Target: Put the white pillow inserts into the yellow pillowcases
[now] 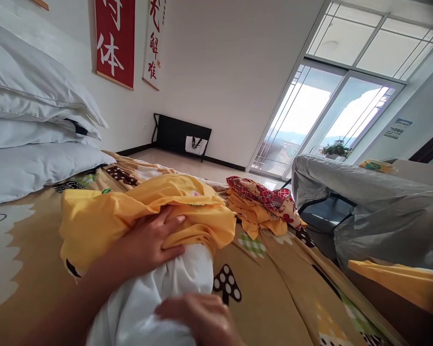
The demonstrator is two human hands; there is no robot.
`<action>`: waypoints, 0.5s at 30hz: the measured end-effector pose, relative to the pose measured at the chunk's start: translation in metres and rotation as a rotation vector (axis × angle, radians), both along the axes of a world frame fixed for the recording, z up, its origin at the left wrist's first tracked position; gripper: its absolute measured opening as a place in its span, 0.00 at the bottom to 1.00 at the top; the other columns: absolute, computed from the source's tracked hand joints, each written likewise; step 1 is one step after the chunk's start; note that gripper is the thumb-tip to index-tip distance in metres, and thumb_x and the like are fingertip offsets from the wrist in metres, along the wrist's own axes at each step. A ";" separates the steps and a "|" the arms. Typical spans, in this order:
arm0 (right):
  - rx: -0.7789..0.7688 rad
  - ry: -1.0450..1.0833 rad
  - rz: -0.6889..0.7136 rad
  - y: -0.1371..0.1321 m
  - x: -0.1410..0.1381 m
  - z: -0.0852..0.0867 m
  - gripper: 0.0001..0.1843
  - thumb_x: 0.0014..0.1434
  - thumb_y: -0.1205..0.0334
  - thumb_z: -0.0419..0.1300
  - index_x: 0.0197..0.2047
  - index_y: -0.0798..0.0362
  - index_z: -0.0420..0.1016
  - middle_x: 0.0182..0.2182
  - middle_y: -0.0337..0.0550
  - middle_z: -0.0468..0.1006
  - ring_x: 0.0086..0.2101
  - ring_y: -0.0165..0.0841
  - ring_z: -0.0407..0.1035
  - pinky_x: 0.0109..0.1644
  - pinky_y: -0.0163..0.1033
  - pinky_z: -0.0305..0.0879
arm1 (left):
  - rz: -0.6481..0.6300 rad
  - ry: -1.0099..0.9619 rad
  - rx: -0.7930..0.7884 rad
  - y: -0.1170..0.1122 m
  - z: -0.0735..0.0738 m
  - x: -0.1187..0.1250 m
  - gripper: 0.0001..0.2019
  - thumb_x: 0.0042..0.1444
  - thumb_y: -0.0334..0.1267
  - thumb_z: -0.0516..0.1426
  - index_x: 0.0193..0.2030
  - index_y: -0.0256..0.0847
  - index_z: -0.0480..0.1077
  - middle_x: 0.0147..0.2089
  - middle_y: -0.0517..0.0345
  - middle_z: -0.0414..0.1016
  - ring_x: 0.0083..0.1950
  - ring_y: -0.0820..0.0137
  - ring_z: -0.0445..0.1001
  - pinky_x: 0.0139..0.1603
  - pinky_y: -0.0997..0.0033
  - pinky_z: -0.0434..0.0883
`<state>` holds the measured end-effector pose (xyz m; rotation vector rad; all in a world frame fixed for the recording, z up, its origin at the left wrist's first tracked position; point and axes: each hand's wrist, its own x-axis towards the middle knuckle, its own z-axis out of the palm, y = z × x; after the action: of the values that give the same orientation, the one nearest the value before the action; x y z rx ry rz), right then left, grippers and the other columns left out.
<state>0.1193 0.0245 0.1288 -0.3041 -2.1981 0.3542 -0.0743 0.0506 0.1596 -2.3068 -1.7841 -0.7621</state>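
A yellow pillowcase (101,216) is bunched around the far end of a white pillow (195,264), whose near part sticks out of it toward me. My left hand (151,242) grips the pillowcase near its mouth, fingers tucked under a fold and thumb beside the white pillow. Low in the picture, my right hand (202,315) is closed against the pillow's near part, its fingers curled and slightly blurred. The end of the pillow inside the pillowcase is hidden.
A patterned brown bedsheet (267,288) lies beneath. White pillows (39,115) are stacked at left. Folded yellow and red cloths (263,202) lie beyond my hands. At right stand a plastic-covered chair (364,192) and another yellow cloth (400,283).
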 end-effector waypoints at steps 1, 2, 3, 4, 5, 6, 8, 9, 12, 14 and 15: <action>-0.030 0.038 -0.118 0.003 0.002 0.006 0.08 0.60 0.56 0.55 0.43 0.46 0.70 0.26 0.31 0.78 0.23 0.25 0.71 0.28 0.27 0.65 | 0.058 0.010 -0.007 0.001 0.000 -0.001 0.30 0.54 0.55 0.57 0.63 0.54 0.61 0.69 0.45 0.55 0.62 0.47 0.65 0.56 0.43 0.67; -0.053 0.064 -0.243 0.006 0.003 0.009 0.09 0.58 0.58 0.57 0.44 0.45 0.70 0.28 0.32 0.79 0.25 0.27 0.72 0.28 0.28 0.66 | 0.111 0.017 -0.020 0.002 0.000 -0.003 0.30 0.54 0.53 0.57 0.64 0.54 0.61 0.70 0.44 0.52 0.65 0.44 0.61 0.57 0.38 0.64; -0.059 0.089 -0.339 0.011 0.003 0.011 0.10 0.57 0.60 0.58 0.44 0.45 0.70 0.29 0.33 0.79 0.26 0.28 0.73 0.29 0.28 0.67 | 0.158 0.021 -0.034 0.003 0.001 -0.004 0.30 0.54 0.50 0.57 0.64 0.54 0.60 0.71 0.43 0.49 0.66 0.42 0.58 0.58 0.35 0.61; -0.044 0.129 -0.402 0.015 0.002 0.010 0.10 0.57 0.63 0.58 0.43 0.45 0.70 0.30 0.34 0.79 0.28 0.29 0.73 0.30 0.29 0.67 | 0.198 0.021 -0.047 0.004 0.001 -0.006 0.30 0.54 0.46 0.57 0.65 0.52 0.59 0.71 0.41 0.48 0.67 0.42 0.56 0.59 0.33 0.59; -0.004 0.186 -0.433 0.021 -0.001 0.008 0.10 0.57 0.66 0.57 0.43 0.46 0.70 0.30 0.35 0.79 0.29 0.29 0.73 0.33 0.30 0.68 | 0.235 0.020 -0.053 0.006 0.001 -0.007 0.30 0.53 0.43 0.57 0.65 0.50 0.59 0.71 0.40 0.48 0.67 0.42 0.56 0.60 0.33 0.58; 0.057 0.253 -0.436 0.026 -0.004 0.004 0.10 0.59 0.69 0.55 0.43 0.47 0.69 0.31 0.37 0.78 0.30 0.30 0.73 0.35 0.31 0.69 | 0.266 0.022 -0.050 0.007 0.001 -0.009 0.30 0.53 0.40 0.56 0.65 0.47 0.60 0.71 0.38 0.49 0.66 0.42 0.57 0.60 0.34 0.58; 0.177 0.330 -0.397 0.037 -0.012 -0.006 0.12 0.60 0.71 0.52 0.46 0.51 0.68 0.33 0.43 0.77 0.34 0.32 0.72 0.40 0.36 0.69 | 0.296 0.048 0.009 0.010 0.000 -0.014 0.28 0.53 0.38 0.55 0.62 0.42 0.63 0.69 0.35 0.52 0.64 0.42 0.62 0.57 0.35 0.62; 0.214 0.331 -0.377 0.041 -0.015 -0.011 0.12 0.61 0.71 0.51 0.47 0.52 0.67 0.34 0.45 0.77 0.36 0.34 0.71 0.41 0.39 0.69 | 0.287 0.072 0.081 0.011 0.000 -0.016 0.27 0.53 0.38 0.55 0.61 0.39 0.64 0.68 0.33 0.55 0.62 0.43 0.64 0.56 0.38 0.64; 0.196 0.272 -0.363 0.048 -0.021 -0.022 0.12 0.61 0.71 0.49 0.47 0.55 0.66 0.35 0.48 0.75 0.37 0.36 0.70 0.41 0.43 0.68 | 0.127 0.173 0.438 0.007 0.003 -0.015 0.20 0.54 0.37 0.54 0.54 0.34 0.67 0.61 0.36 0.66 0.59 0.51 0.68 0.56 0.51 0.67; 0.197 0.257 -0.375 0.047 -0.024 -0.024 0.12 0.61 0.72 0.49 0.47 0.55 0.66 0.34 0.48 0.75 0.36 0.36 0.69 0.40 0.43 0.67 | -0.010 0.229 0.657 -0.001 0.008 -0.007 0.14 0.55 0.33 0.53 0.48 0.35 0.69 0.51 0.43 0.74 0.52 0.57 0.71 0.53 0.57 0.67; 0.215 0.251 -0.376 0.045 -0.025 -0.026 0.12 0.61 0.72 0.48 0.47 0.56 0.66 0.34 0.48 0.75 0.36 0.36 0.69 0.39 0.43 0.67 | -0.063 0.241 0.709 -0.005 0.010 -0.001 0.10 0.56 0.31 0.53 0.44 0.37 0.69 0.45 0.47 0.75 0.47 0.60 0.72 0.49 0.60 0.68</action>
<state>0.0943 0.0693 0.1032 -0.5135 -1.8639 -0.0498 -0.0749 0.0452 0.1697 -1.8756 -1.0983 -0.8948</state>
